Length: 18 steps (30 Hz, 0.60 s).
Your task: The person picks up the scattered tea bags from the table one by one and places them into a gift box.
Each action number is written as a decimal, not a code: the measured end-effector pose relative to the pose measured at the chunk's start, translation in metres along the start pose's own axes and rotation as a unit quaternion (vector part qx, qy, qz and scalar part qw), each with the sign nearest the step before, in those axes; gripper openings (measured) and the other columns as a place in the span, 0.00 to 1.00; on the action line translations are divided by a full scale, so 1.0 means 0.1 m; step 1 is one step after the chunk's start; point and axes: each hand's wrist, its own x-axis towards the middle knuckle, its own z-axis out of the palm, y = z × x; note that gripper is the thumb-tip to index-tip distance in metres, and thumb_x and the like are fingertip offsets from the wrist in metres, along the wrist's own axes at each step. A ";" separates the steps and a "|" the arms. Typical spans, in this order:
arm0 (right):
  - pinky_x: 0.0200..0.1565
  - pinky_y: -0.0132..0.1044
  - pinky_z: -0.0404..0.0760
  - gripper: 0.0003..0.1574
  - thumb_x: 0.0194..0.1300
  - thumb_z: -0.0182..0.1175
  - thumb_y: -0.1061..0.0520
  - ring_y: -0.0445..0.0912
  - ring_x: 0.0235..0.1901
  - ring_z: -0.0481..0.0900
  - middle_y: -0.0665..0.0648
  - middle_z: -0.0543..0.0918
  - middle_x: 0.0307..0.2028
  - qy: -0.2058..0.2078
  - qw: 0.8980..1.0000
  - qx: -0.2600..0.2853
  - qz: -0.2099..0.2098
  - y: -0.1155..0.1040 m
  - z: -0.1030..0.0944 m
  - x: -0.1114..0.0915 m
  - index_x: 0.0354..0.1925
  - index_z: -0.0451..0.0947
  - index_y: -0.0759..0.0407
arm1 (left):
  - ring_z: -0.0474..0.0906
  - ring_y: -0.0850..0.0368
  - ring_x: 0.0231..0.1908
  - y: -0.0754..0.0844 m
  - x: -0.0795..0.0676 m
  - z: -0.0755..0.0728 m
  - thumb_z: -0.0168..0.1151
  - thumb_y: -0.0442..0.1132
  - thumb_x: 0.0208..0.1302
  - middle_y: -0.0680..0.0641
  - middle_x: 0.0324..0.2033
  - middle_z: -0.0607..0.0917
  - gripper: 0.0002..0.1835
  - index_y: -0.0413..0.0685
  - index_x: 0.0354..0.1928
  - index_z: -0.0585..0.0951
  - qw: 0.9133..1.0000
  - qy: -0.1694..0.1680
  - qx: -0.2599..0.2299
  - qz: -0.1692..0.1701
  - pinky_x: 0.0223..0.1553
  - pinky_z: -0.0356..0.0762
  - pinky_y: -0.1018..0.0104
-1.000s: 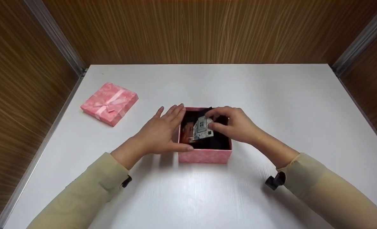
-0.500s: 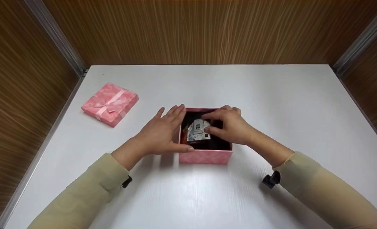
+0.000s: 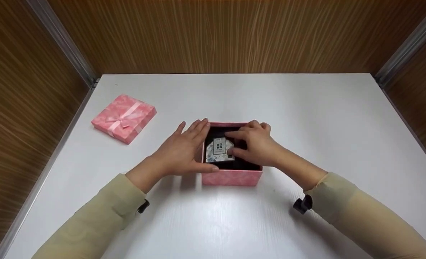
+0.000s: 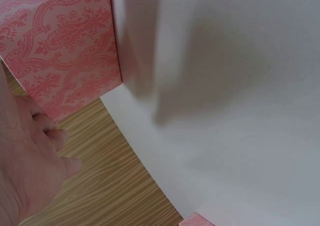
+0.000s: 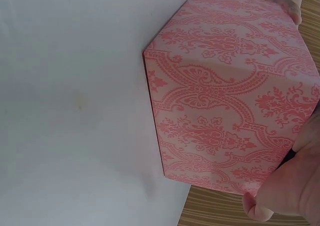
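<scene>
A pink gift box [image 3: 231, 178] stands uncovered on the table, its inside black. Within it, toward the left wall, a small white-and-grey floral carton [image 3: 219, 151] with a pale label faces up. My right hand [image 3: 257, 145] reaches over the right rim and pinches this carton at its right side between thumb and index finger; the other fingers lie by the rim. My left hand [image 3: 180, 153] rests along the left rim with fingers straight and the thumb over the front left corner. In both wrist views the box's damask-patterned outer walls [image 5: 215, 121] show, but the carton is hidden.
A pink square lid [image 3: 124, 118] with a ribbon bow lies at the left of the white table [image 3: 306, 104]. Wood-grain panels [image 3: 213, 36] close off the back and both sides. Each sleeve has a black device [image 3: 302, 204] at its cuff.
My right hand has moved left and lower into the gift box with the carton, which has turned flatter and covers the orange-brown item seen beside it before. The left hand has stayed put.
</scene>
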 end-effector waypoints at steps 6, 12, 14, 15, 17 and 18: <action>0.61 0.65 0.58 0.35 0.68 0.73 0.45 0.58 0.59 0.77 0.58 0.87 0.59 0.005 0.999 0.032 0.002 0.04 -0.03 -0.03 0.69 0.81 0.56 | 0.40 0.47 0.84 0.00 0.02 0.00 0.45 0.89 0.59 0.43 0.85 0.43 0.71 0.41 0.86 0.42 1.000 0.004 0.000 0.004 0.81 0.36 0.42; 0.65 0.62 0.63 0.30 0.71 0.72 0.49 0.55 0.59 0.83 0.54 0.91 0.52 0.075 0.994 0.082 -0.010 0.13 -0.15 -0.12 0.66 0.83 0.59 | 0.40 0.48 0.84 -0.01 0.02 -0.01 0.47 0.88 0.58 0.43 0.85 0.43 0.71 0.41 0.86 0.43 1.000 0.005 -0.006 -0.001 0.81 0.37 0.42; 0.66 0.58 0.68 0.29 0.71 0.72 0.51 0.54 0.59 0.84 0.56 0.91 0.52 0.109 0.989 0.099 -0.012 0.20 -0.21 -0.16 0.65 0.83 0.61 | 0.40 0.49 0.84 -0.01 0.02 -0.01 0.48 0.89 0.58 0.43 0.85 0.42 0.71 0.41 0.86 0.43 1.000 0.004 -0.009 -0.004 0.81 0.37 0.42; 0.66 0.57 0.70 0.29 0.71 0.72 0.52 0.55 0.59 0.85 0.57 0.90 0.53 0.126 0.987 0.104 -0.011 0.24 -0.25 -0.19 0.65 0.83 0.62 | 0.39 0.49 0.84 -0.01 0.02 -0.01 0.48 0.89 0.58 0.43 0.85 0.42 0.72 0.41 0.86 0.43 1.000 0.003 -0.009 -0.005 0.81 0.37 0.42; 0.65 0.55 0.75 0.29 0.71 0.72 0.54 0.56 0.59 0.84 0.60 0.89 0.55 0.152 0.983 0.104 -0.003 0.33 -0.32 -0.25 0.65 0.82 0.64 | 0.38 0.49 0.84 -0.02 0.02 -0.01 0.48 0.89 0.57 0.44 0.85 0.41 0.72 0.42 0.86 0.42 1.000 0.002 -0.012 -0.009 0.81 0.37 0.43; 0.66 0.55 0.76 0.29 0.71 0.72 0.55 0.56 0.60 0.84 0.61 0.89 0.55 0.161 0.981 0.104 0.005 0.38 -0.35 -0.28 0.66 0.81 0.65 | 0.38 0.49 0.84 -0.02 0.02 -0.01 0.47 0.89 0.57 0.44 0.85 0.41 0.72 0.42 0.86 0.42 1.000 0.003 -0.014 -0.011 0.81 0.37 0.44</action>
